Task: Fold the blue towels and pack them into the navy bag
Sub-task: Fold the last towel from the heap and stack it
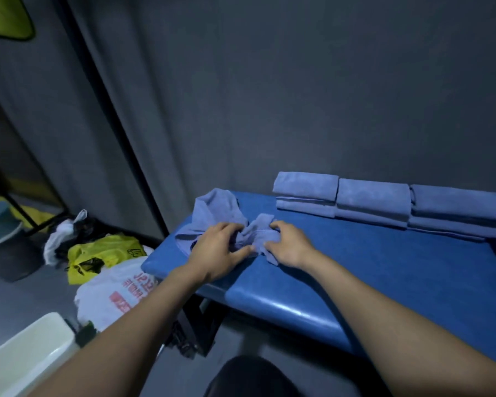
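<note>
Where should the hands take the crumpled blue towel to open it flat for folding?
Probably at its hemmed edge, one corner per hand, coming from the near side. The crumpled towel lies bunched at the padded bench's left end, and the left hand and right hand grip its gathered middle, which won't spread it. Corners are hard to make out.

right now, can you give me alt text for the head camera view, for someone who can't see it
Both hands, left hand and right hand, grip a crumpled blue towel at the left end of a blue padded bench. Three stacks of folded blue towels line the bench's far edge, along a grey wall. Yellow and white plastic bags lie on the floor to the left.
</note>
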